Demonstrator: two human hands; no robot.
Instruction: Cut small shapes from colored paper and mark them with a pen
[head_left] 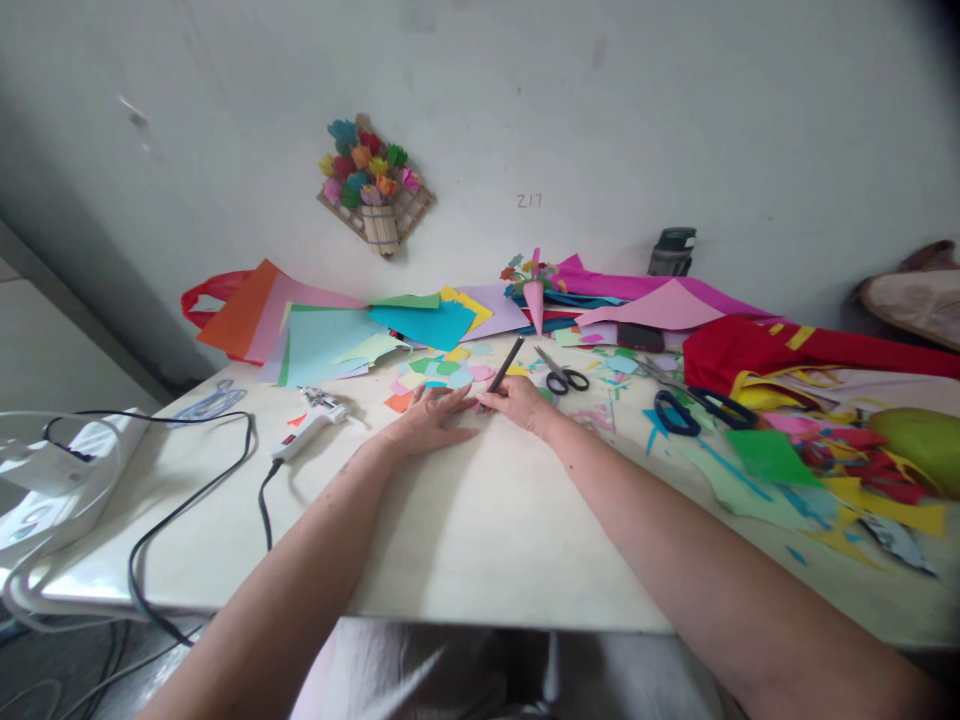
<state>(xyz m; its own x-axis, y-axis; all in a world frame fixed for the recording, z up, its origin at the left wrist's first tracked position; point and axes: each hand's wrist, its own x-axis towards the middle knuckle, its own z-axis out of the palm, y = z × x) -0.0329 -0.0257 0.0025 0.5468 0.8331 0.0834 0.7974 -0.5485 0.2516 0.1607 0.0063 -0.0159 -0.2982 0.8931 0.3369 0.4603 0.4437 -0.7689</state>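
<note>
My right hand (520, 403) grips a slim black pencil (507, 364) in a writing hold, its upper end leaning to the right and its lower tip hidden by the fingers. Flat on the table beside it lies my left hand (429, 420), fingers stretched out and the fingertips close to the right hand. Whatever small piece is under the fingertips is too covered to make out. Just beyond both hands are small cut paper pieces (448, 368) in several colours. A pair of black-handled scissors (564, 380) rests to the right of the pencil.
A white glue gun (311, 432) with a black cord lies at left, near a power strip (97, 490). Coloured paper sheets (330, 335) line the wall. Larger scissors (679, 410) and paper scraps (772, 455) cover the right side. A pink paper cone (533, 305) holds small flowers.
</note>
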